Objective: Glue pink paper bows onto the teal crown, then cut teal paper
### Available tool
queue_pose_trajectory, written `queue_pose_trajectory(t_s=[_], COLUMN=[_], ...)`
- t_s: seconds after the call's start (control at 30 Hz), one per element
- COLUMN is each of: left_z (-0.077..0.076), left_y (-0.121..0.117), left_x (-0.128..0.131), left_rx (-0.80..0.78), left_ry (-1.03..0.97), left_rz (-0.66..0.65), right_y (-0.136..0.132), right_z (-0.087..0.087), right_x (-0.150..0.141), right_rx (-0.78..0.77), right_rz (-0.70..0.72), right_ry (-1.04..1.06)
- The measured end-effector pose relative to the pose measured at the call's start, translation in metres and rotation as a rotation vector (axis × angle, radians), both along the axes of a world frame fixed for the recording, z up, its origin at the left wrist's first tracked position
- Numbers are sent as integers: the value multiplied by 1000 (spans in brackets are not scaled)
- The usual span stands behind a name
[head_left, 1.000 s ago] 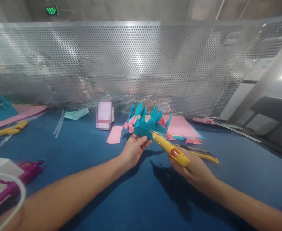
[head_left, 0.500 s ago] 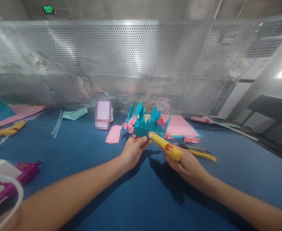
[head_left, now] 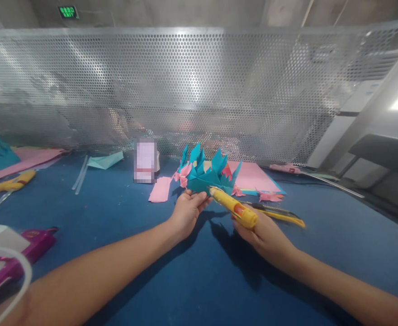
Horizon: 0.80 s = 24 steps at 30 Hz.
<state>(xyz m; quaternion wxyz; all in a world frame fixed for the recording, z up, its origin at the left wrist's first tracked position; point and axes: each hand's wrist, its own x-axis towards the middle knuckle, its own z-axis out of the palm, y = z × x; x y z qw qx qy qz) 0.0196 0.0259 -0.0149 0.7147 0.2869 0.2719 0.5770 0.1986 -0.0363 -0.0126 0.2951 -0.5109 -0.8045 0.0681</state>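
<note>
A teal folded-paper crown (head_left: 207,179) with pointed peaks is held just above the table, a pink paper flower (head_left: 184,174) attached on its left side. My left hand (head_left: 188,213) pinches the crown's lower edge between thumb and fingers. My right hand (head_left: 267,233) is wrapped round a yellow hot glue gun (head_left: 231,203), whose nozzle points at the crown's lower front edge. Whether the nozzle touches the paper I cannot tell. Behind my right hand lies a black and yellow tool (head_left: 283,216), partly hidden.
Pink paper strips (head_left: 160,189) lie left of the crown, pink sheets (head_left: 253,175) and a pink paper flower (head_left: 270,196) right. Another yellow glue gun (head_left: 16,182), clear glue sticks (head_left: 80,175) and a purple device (head_left: 38,244) are leftward. A perforated metal screen (head_left: 192,72) stands behind.
</note>
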Motion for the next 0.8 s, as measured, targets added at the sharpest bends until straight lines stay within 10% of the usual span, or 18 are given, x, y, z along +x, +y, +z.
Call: queue_pose_trajectory(t_s=[0.8], left_z=[-5], left_y=[1], left_x=[-2], left_rx=[68], left_ry=[3], left_rz=[-21], right_y=[5], right_z=[6], right_x=[4], right_rx=[50], right_rz=[-79], right_ry=[81])
